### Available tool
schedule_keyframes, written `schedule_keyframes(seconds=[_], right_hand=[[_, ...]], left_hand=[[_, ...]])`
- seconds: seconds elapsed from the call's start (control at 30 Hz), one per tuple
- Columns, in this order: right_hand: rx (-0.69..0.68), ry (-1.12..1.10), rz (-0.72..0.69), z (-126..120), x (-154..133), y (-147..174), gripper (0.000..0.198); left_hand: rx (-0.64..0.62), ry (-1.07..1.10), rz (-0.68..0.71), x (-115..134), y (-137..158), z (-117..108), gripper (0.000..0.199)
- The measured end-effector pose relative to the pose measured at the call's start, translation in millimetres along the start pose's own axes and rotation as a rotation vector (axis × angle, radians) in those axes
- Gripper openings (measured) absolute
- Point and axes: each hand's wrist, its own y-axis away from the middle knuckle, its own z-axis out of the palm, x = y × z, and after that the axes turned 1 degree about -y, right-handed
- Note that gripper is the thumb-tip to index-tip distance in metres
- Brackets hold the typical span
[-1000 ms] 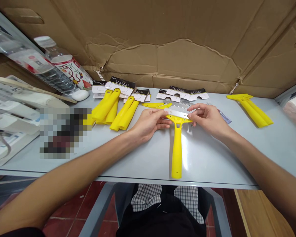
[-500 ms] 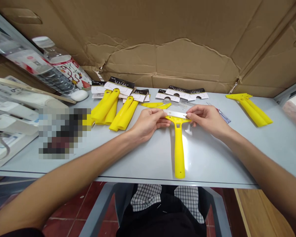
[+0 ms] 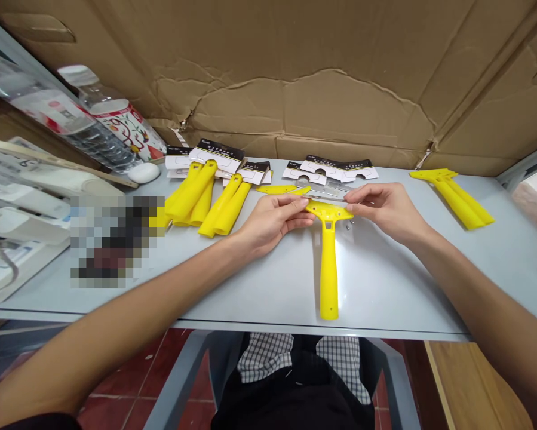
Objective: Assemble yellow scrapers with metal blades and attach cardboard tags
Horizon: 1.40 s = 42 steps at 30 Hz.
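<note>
Yellow scraper handle [image 3: 329, 269] before me at mid-table, lying on the grey tabletop [image 3: 268, 292], T-shaped head at the far end, butt toward the near edge. My left hand [image 3: 279, 222] is closed on the left corner of the head, thumb on top, fingers tucked below. My right hand [image 3: 382, 210] is at the right corner, thumb and forefinger drawn in to a narrow pinch on the end of a thin metal strip [image 3: 326, 199], which shows almost edge-on along the head's far edge; exact contact at the left end I cannot make out. Handle looks like moulded plastic: I judge it light, stiff, hard to damage, the smooth rounded grip apt to roll or slide on this slick surface. Best held by the flat head corners, clear of its holes. Strip I would expect to be light, stiff lengthwise, slippery, perhaps sharp along one edge; take it by the short ends, fingertips off the long sides. Small screws [image 3: 348, 227] lie loose just below my right fingertips, easily knocked by a careless knuckle. Farther off, beyond the head, cards [image 3: 324, 162]; to the left, more yellow handles [image 3: 214, 200], overlapping one another.
</note>
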Motion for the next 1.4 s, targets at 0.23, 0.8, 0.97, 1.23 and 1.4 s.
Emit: schedule_keyframes(seconds=[0.23, 0.8, 0.97, 1.23, 1.4], right_hand=[[-0.021, -0.03, 0.007, 1, -2, 2, 0.02], [-0.03, 0.15, -0.106, 10, 7, 1, 0.014], [-0.047, 0.151, -0.094, 11, 7, 1, 0.014], [-0.121, 0.195, -0.12, 10, 7, 3, 0.032], [-0.136, 0.338, -0.211, 17, 1, 6, 0.024]], left_hand=[[-0.037, -0.024, 0.03, -1, -2, -3, 0.008], [-0.059, 0.014, 0.062, 0, -3, -1, 0.02], [-0.088, -0.08, 0.081, -3, -3, -5, 0.011], [-0.097, -0.159, 0.147, -7, -2, -6, 0.019], [-0.108, -0.224, 0.142, -6, 7, 1, 0.026]])
